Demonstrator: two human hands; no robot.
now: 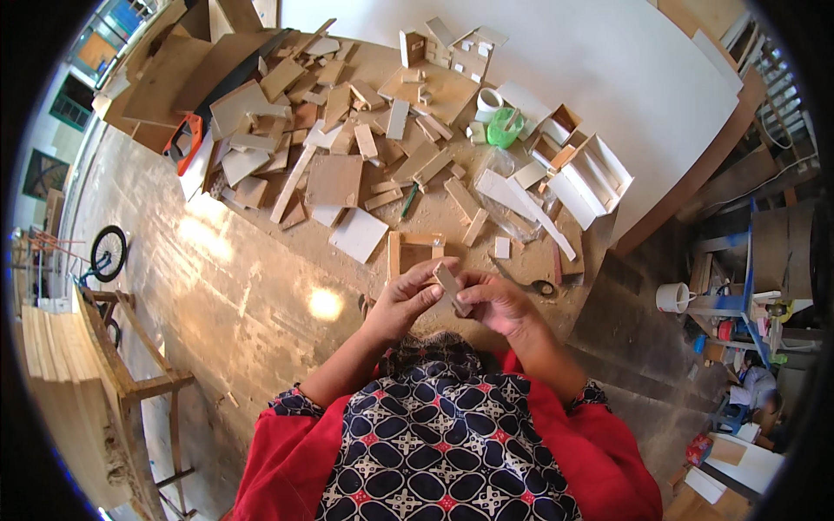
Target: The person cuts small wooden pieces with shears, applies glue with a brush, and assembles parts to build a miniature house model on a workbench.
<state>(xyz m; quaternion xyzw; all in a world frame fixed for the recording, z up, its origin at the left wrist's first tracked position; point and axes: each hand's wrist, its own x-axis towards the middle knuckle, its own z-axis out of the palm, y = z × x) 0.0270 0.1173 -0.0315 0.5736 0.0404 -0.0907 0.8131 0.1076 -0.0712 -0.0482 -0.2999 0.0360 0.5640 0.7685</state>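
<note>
Between both hands, close to my chest, is a small wooden block (449, 282). My left hand (407, 300) grips it from the left with thumb and fingers. On the other side, the fingers of my right hand (495, 302) pinch its lower end. Just beyond my hands lies a small open wooden frame (415, 240), partly hidden by the left fingers. Scissors (537, 286) with dark handles rest right of my right hand. A small white square piece (502, 247) lies a little farther off.
A heap of wood offcuts (334, 178) covers the worktable's left and middle. Farther right stand a green cup (505, 128), a white tape roll (489, 102) and a white compartment box (592, 178). An orange-handled saw (184, 143) lies at the left edge, a pale board (599, 61) behind.
</note>
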